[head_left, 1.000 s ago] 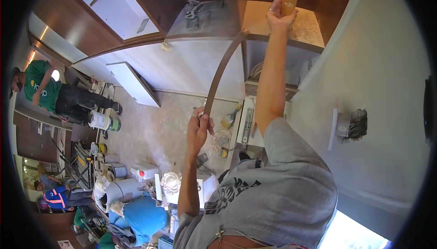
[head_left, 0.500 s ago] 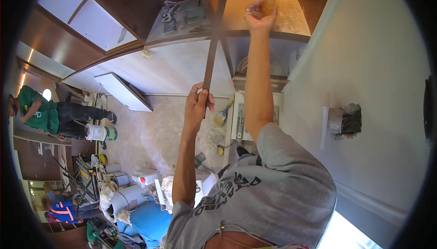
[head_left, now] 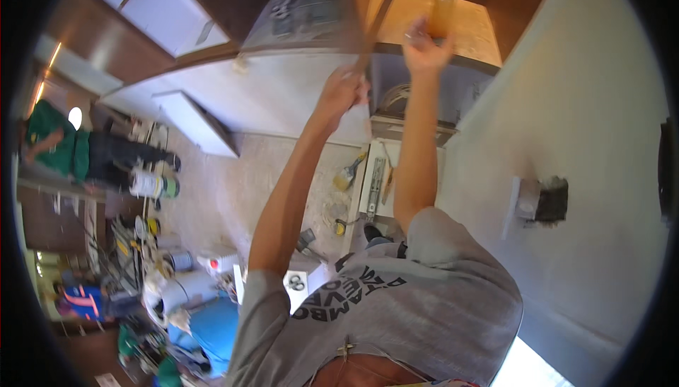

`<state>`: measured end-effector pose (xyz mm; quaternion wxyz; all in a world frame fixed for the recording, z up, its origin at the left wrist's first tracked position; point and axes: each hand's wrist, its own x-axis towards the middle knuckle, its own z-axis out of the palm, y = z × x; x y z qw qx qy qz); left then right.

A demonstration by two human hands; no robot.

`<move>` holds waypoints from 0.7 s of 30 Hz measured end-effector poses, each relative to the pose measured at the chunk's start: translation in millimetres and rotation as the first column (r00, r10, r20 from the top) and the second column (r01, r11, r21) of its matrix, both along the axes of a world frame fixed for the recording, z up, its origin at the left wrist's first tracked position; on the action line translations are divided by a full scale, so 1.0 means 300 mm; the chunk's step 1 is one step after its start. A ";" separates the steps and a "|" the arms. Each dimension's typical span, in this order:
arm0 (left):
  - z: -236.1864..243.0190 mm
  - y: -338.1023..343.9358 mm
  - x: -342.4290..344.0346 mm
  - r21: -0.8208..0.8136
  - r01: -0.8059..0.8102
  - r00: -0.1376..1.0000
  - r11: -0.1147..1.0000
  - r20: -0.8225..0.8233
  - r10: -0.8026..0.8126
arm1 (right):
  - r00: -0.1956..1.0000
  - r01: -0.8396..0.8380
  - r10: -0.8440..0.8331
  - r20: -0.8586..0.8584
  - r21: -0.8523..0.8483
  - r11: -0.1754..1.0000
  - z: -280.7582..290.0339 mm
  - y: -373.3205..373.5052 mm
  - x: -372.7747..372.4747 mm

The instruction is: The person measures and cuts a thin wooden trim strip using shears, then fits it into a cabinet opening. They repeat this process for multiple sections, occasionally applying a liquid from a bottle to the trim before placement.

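My left hand (head_left: 342, 94) is closed around the lower end of a long, narrow brown strip (head_left: 380, 22), which slants up and to the right in front of the cabinet. My right hand (head_left: 428, 51), arm stretched far forward, has its fingers and thumb around the lower part of a clear plastic bottle (head_left: 443, 6) of yellow-orange liquid with a red cap. The bottle is upright over a dusty, light-brown shelf (head_left: 475, 27); whether its base rests there I cannot tell. Motion blurs the strip and both hands.
A wall with a recessed electrical box (head_left: 550, 200) runs along the right. Metal slides (head_left: 376, 185) and a paintbrush (head_left: 348, 175) lie low between my arms. A loose white panel (head_left: 196, 124) leans at left. A co-worker in green (head_left: 53, 139) stands far left, near buckets (head_left: 148, 185).
My left hand has risen and moved right with the brown strip, closer to the cabinet. The right hand sits slightly lower on the bottle. The whole view has shifted a little.
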<state>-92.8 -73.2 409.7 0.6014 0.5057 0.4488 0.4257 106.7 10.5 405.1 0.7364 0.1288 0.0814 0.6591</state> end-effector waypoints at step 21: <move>-0.134 -0.351 0.149 0.806 -0.548 0.189 0.223 -0.140 0.972 | 0.456 -0.332 0.271 0.848 -0.120 0.936 -0.402 -0.546 -0.404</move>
